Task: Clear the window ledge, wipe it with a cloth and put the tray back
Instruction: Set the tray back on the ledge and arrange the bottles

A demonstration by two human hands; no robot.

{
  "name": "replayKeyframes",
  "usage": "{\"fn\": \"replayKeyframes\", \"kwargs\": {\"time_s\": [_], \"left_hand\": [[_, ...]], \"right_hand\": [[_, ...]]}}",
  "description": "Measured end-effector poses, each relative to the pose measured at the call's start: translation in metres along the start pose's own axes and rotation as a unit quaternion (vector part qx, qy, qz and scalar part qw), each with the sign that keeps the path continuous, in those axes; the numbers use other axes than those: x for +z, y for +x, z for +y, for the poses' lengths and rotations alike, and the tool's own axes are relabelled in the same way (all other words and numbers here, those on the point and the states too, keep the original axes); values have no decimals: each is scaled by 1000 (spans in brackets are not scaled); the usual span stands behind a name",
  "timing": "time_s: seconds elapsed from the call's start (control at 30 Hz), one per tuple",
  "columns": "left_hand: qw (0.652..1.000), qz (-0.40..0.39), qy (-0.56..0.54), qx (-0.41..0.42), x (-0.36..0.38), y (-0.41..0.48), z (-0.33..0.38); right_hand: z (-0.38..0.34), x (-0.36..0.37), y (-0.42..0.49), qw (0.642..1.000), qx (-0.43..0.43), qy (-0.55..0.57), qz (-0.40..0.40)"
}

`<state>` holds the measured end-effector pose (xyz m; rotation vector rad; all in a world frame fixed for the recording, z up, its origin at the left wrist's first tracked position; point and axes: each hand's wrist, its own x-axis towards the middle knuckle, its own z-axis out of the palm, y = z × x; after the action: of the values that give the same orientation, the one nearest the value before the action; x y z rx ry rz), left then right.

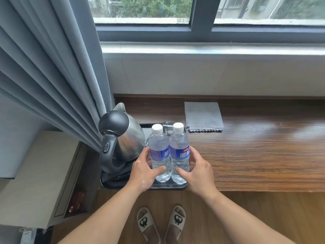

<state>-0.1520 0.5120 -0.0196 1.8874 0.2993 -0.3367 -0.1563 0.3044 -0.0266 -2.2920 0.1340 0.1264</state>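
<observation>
A black tray sits at the left end of the wooden window ledge. On it stand a steel kettle with a black lid and handle, a clear glass at the back, and two water bottles with white caps and blue labels. My left hand wraps the left bottle. My right hand wraps the right bottle. Both bottles are upright and touch each other. A folded grey cloth lies flat on the ledge, behind and to the right of the tray.
A grey curtain hangs at the left and touches the kettle. A beige cabinet top stands left of the ledge. The window and a white wall strip rise behind. Wooden floor and my slippered feet lie below.
</observation>
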Motion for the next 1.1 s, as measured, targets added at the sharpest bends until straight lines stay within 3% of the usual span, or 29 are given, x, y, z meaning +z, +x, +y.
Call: {"fn": "replayKeyframes", "kwargs": {"time_s": [0.23,0.5,0.67,0.97,1.1], "left_hand": [[996,-32,-37,71,1,-10,-13],[978,-68,118,156,-10,-10,-42],[982,-84,93,141,-9,-8,-44],[992,7,43,122,9,-14,-52],[987,38,76,137,12,-7,-58]], "right_hand": [[15,6,-13,997,-59,40,22],[38,25,-29,992,-115,21,54],[39,25,-26,993,-101,34,49],[32,19,-27,996,-56,26,-57],[34,25,-27,998,-54,16,-34]]}}
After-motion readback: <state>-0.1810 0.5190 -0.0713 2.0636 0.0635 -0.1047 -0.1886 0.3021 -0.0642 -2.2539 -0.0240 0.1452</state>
